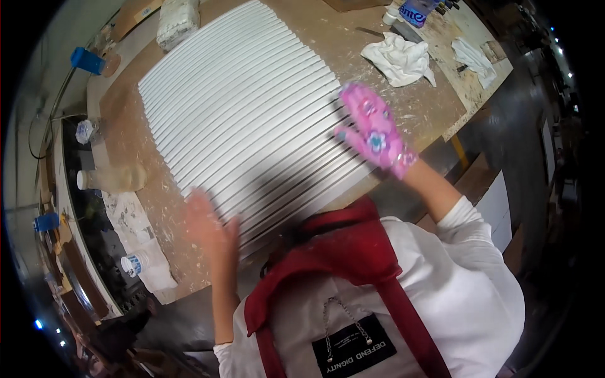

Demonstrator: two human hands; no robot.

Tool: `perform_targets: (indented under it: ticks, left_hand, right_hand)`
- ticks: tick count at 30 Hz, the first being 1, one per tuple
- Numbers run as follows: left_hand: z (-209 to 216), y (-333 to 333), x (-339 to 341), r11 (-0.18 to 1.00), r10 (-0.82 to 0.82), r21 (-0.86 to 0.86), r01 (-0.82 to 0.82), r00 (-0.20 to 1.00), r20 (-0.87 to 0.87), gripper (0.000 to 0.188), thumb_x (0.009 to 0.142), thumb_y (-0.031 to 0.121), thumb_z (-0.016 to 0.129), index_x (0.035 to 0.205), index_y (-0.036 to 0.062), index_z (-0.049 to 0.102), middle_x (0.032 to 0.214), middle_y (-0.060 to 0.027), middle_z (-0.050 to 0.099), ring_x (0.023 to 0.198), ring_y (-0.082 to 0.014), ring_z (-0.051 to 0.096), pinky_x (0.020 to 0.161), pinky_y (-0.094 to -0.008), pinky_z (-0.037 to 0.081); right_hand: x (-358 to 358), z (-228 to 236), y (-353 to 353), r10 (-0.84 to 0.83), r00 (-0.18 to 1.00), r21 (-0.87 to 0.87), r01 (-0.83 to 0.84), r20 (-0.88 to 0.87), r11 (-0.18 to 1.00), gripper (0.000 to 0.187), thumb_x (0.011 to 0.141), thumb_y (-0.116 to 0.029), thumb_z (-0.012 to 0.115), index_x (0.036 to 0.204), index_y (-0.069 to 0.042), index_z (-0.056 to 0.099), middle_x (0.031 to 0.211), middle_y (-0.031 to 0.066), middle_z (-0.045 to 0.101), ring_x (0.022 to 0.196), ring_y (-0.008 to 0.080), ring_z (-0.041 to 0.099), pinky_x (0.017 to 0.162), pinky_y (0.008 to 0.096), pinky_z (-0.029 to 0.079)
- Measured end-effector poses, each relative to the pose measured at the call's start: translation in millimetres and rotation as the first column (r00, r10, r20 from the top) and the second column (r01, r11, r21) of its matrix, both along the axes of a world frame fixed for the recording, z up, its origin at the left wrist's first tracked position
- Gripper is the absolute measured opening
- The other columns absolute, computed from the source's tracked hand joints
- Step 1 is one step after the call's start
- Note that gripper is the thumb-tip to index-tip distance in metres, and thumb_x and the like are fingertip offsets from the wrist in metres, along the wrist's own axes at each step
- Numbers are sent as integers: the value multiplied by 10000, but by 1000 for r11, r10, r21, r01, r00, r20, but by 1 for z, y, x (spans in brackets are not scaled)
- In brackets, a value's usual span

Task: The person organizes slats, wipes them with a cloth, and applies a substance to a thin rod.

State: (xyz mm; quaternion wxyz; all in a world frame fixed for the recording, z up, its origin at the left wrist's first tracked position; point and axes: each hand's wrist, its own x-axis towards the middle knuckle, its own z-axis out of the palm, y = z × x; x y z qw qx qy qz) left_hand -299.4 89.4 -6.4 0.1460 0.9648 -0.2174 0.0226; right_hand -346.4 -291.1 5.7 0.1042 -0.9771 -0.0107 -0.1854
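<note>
Many long white slats [239, 94] lie side by side in a broad sheet on the brown worktable. My left hand [211, 223], bare and slightly blurred, is at the left ends of the nearer slats, its thumb apart from the fingers. At their right ends is my right hand [378, 132] in a pink flowered glove. Its fingers are stretched toward the slats with the thumb spread away, and nothing shows in its grasp. Whether either hand presses on the slats or hovers just above them, I cannot tell.
The paint-spotted worktable [116, 120] carries a crumpled white cloth [398, 58], another rag [474, 61] and a purple bottle [416, 11] at the far right. On the left are a cloudy bottle [113, 179] and a small jar [134, 263]. A white bundle [178, 24] lies behind the slats.
</note>
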Motion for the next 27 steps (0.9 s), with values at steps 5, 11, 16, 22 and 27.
perform_targets:
  ticks: [5, 11, 16, 22, 27]
  left_hand:
    - [-10, -26, -24, 966, -164, 162, 200, 964, -208, 1021, 654, 384, 829, 1462, 57, 299, 1551, -159, 262, 1414, -353, 271, 1101, -603, 193]
    - [-10, -25, -24, 959, -224, 131, 252, 954, -198, 1037, 684, 406, 794, 1481, 29, 246, 1570, -179, 196, 1434, -366, 222, 1113, -599, 156]
    - [-3, -17, -27, 917, -332, 151, 370, 916, -226, 1002, 692, 487, 759, 1472, 57, 300, 1552, -176, 245, 1421, -370, 253, 1104, -598, 184]
    - [-3, -13, -26, 916, -345, 143, 375, 918, -196, 966, 711, 484, 747, 1468, 66, 318, 1546, -162, 266, 1412, -360, 275, 1089, -607, 216]
    - [13, -9, 15, 938, -321, 78, 338, 932, -169, 941, 758, 477, 719, 1482, 65, 282, 1559, -151, 248, 1427, -345, 255, 1118, -586, 180]
  right_hand:
    - [-23, -19, 63, 316, 904, -45, -342, -288, 939, 747, 856, -548, 559, 1399, -54, 422, 1481, 156, 350, 1420, 328, 244, 1173, 476, 165]
    - [-28, -22, 61, 289, 913, -53, -317, -288, 947, 783, 861, -595, 512, 1414, -50, 415, 1511, 159, 321, 1434, 323, 224, 1169, 477, 164]
    - [-26, -18, 60, 323, 901, -31, -346, -289, 938, 784, 884, -593, 466, 1416, -20, 404, 1508, 179, 329, 1427, 337, 244, 1172, 477, 139]
    - [-22, -9, 64, 328, 888, -12, -350, -322, 937, 759, 876, -573, 494, 1369, 3, 448, 1461, 209, 378, 1391, 364, 300, 1161, 486, 161]
    - [-8, 4, 57, 360, 871, 73, -357, -336, 931, 763, 881, -545, 516, 1386, 18, 416, 1472, 218, 361, 1397, 386, 283, 1156, 492, 171]
